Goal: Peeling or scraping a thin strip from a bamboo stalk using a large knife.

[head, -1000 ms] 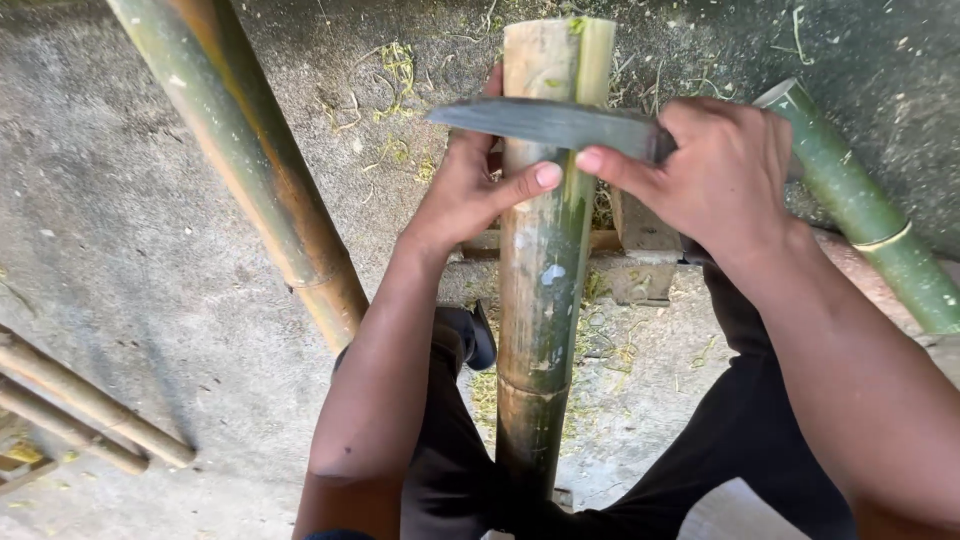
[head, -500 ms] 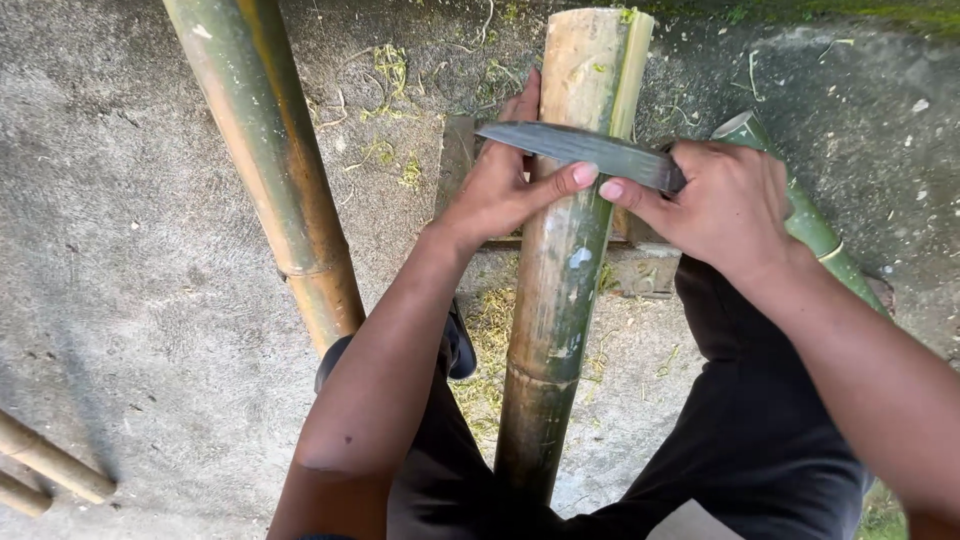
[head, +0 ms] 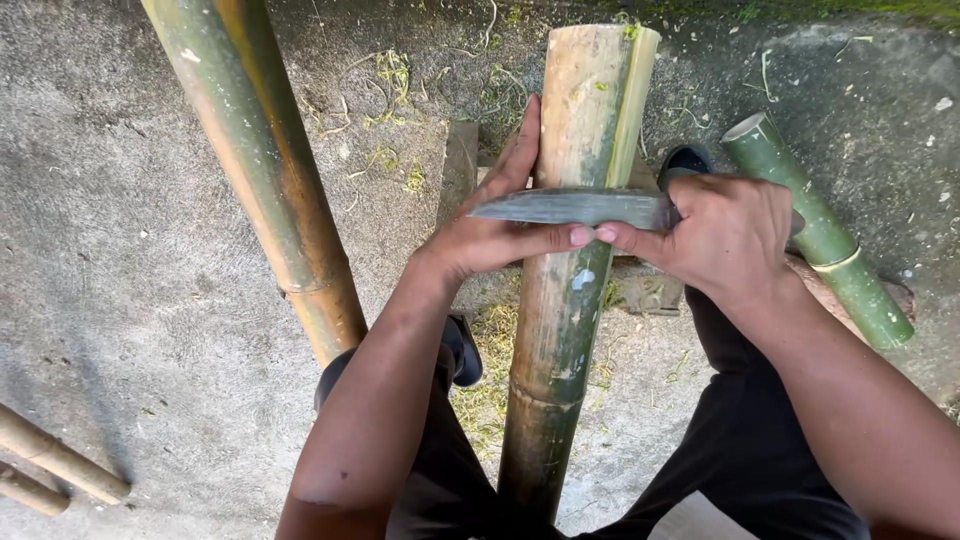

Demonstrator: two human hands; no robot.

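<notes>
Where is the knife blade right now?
In the head view the knife blade lies crosswise on the central bamboo pole, right hand gripping its handle end and left hand pressing its back.

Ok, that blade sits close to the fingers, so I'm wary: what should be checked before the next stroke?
1. Right hand wrapped round the knife handle: ok.
2. Knife blade lying across the bamboo pole: ok.
3. Left hand thumb pressing the blade's near edge: not ok if that edge is sharp; cannot tell.
4. Left fingers lie beyond the blade: not ok.
5. Pole's far end braced: cannot tell.
</notes>
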